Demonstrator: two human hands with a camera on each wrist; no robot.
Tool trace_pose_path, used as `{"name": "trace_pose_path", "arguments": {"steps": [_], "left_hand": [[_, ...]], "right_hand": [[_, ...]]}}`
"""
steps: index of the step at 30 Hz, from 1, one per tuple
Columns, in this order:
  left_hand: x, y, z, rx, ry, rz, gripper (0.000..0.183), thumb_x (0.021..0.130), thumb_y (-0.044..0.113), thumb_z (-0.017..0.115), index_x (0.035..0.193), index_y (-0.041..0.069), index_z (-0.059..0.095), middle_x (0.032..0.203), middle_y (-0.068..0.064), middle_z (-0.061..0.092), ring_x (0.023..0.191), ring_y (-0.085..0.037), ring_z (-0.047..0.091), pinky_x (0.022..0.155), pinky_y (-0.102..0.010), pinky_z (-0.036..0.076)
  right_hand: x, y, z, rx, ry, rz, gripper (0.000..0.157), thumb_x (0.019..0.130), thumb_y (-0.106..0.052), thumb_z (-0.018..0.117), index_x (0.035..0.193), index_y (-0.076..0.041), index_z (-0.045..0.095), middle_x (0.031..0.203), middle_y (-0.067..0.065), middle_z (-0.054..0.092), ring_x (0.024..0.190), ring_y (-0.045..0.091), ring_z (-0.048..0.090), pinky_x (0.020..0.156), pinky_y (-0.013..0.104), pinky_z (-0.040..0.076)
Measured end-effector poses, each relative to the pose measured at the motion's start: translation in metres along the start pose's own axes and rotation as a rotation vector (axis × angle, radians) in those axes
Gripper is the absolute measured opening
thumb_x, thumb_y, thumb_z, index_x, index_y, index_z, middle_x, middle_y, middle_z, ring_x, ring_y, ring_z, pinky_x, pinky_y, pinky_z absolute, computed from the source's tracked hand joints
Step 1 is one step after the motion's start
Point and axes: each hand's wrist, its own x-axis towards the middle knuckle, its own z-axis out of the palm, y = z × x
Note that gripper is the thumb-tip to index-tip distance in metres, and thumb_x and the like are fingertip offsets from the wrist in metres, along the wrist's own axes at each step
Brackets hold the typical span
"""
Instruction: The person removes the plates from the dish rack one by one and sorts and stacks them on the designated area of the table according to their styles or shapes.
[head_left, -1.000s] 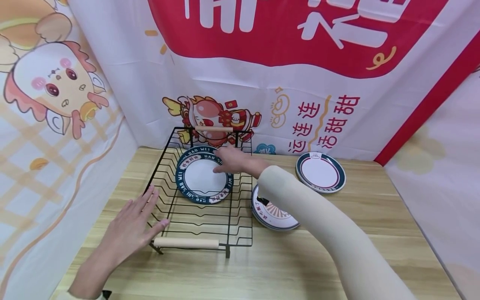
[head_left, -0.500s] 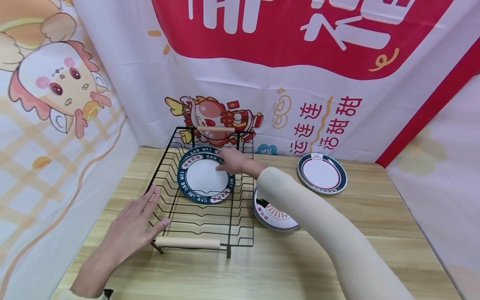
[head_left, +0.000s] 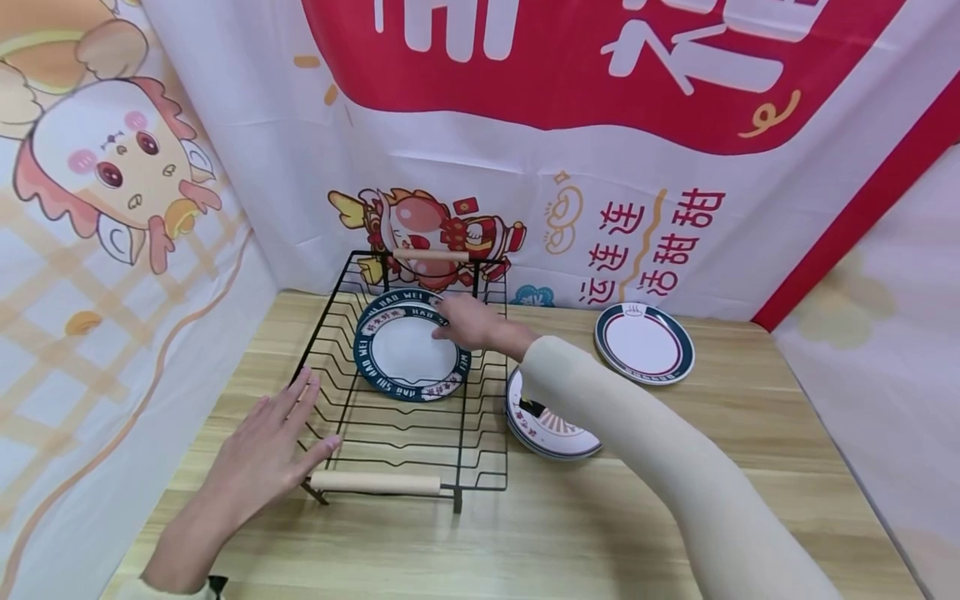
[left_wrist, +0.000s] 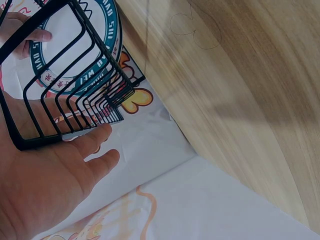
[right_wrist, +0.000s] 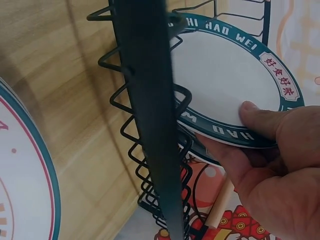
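Note:
In the head view, a white plate with a dark green lettered rim [head_left: 414,352] leans tilted in the black wire dish rack [head_left: 458,500]. My right hand [head_left: 468,322] pinches its upper right rim; in the right wrist view the thumb [right_wrist: 254,114] lies on the plate's white face and the fingers pass beneath. Another green-rimmed plate [head_left: 392,297] stands close behind it, mostly covered. My left hand [head_left: 262,452] rests along the rack's left side near the front corner, fingers spread and fairly straight. From the left wrist, its palm [left_wrist: 47,185] shows beside the rack wires.
Right of the rack lies a stack of patterned plates [head_left: 551,423], partly hidden by the right sleeve [head_left: 637,442]. Farther back right sits a stack of green-rimmed plates [head_left: 643,343]. Printed cloth [head_left: 300,167] hangs behind and left of the wooden table [head_left: 750,467].
The front plate's lower edge has risen slightly in the rack, with my right hand keeping its grip on the rim. My left hand stays where it was.

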Motion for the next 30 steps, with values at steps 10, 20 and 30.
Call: {"name": "trace_pose_path", "arguments": {"steps": [10,20,30], "left_hand": [[0.000,-0.001,-0.001,0.008,0.003,0.003,0.092,0.106,0.058,0.053,0.168,0.001,0.017,0.177,-0.016,0.008,0.155,-0.051,0.027,0.133,-0.048,0.002],[0.003,-0.001,-0.001,0.003,-0.013,0.004,0.093,0.106,0.059,0.054,0.168,0.001,0.017,0.177,-0.017,0.008,0.154,-0.052,0.028,0.133,-0.052,0.006],[0.002,0.000,0.001,-0.003,0.002,0.007,0.092,0.106,0.057,0.054,0.168,0.000,0.018,0.177,-0.016,0.009,0.154,-0.051,0.029,0.133,-0.043,0.000]], "right_hand": [[-0.012,0.002,-0.005,0.029,0.141,-0.050,0.022,0.105,-0.024,0.069,0.099,-0.003,0.072,0.084,0.006,0.068,0.067,0.015,0.055,0.059,0.023,0.041],[-0.032,0.006,-0.018,0.129,0.276,0.003,0.026,0.104,-0.022,0.070,0.086,-0.003,0.070,0.066,0.001,0.055,0.057,0.014,0.050,0.053,0.021,0.038],[-0.063,0.023,-0.038,0.197,0.342,0.012,0.021,0.103,-0.020,0.071,0.092,-0.002,0.074,0.075,0.007,0.069,0.060,0.016,0.058,0.056,0.025,0.049]]}}
